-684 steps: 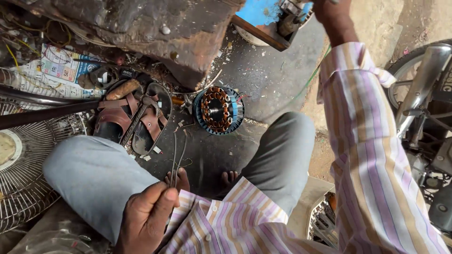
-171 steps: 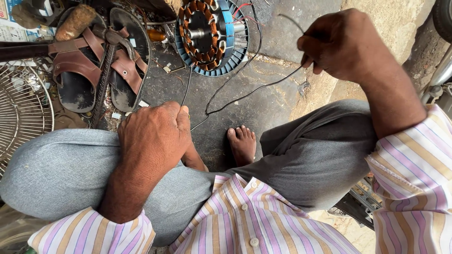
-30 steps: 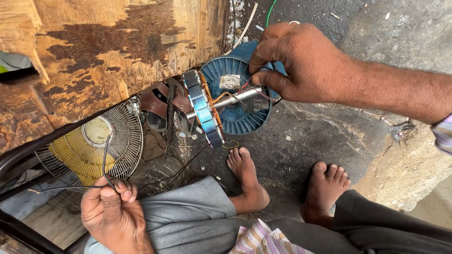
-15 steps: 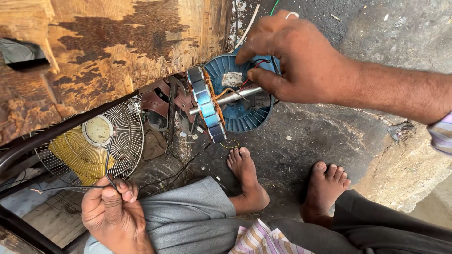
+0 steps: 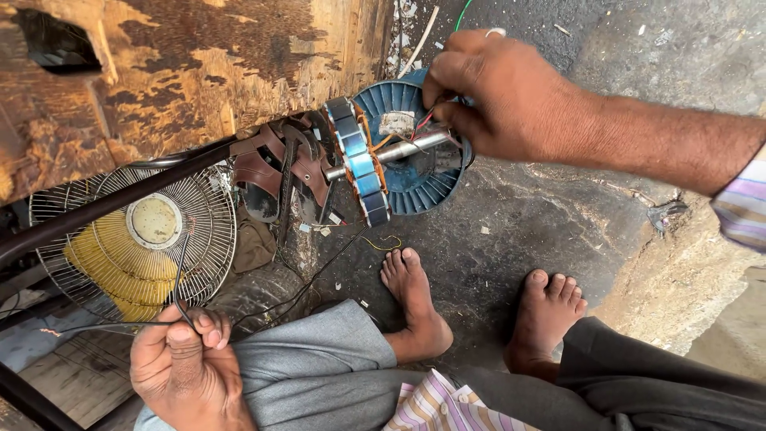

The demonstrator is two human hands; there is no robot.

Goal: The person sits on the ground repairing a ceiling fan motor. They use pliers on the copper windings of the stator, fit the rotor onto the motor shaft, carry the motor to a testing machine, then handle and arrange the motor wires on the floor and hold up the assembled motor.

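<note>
A fan motor stator [image 5: 357, 161] with copper windings and a steel shaft [image 5: 399, 150] stands on edge against a blue ribbed motor cover [image 5: 415, 179]. My right hand [image 5: 499, 92] reaches over the cover, fingers pinched on the red and black lead wires at the shaft's end. My left hand [image 5: 185, 363] rests on my grey trouser knee and grips thin black wires [image 5: 104, 326] that run off to the left and up. My two bare feet [image 5: 415, 299] stand on the dark ground below the motor.
A worn wooden slab [image 5: 199, 64] fills the upper left. A wire fan guard with yellow blades [image 5: 136, 239] lies at left under a dark metal bar [image 5: 120, 199]. Brown sandals [image 5: 275, 172] lie beside the stator. Loose wire bits litter the ground.
My right hand has slid up and right along the shaft, from gripping the motor to pinching its lead wires. The left hand stays on the knee with the black wires.
</note>
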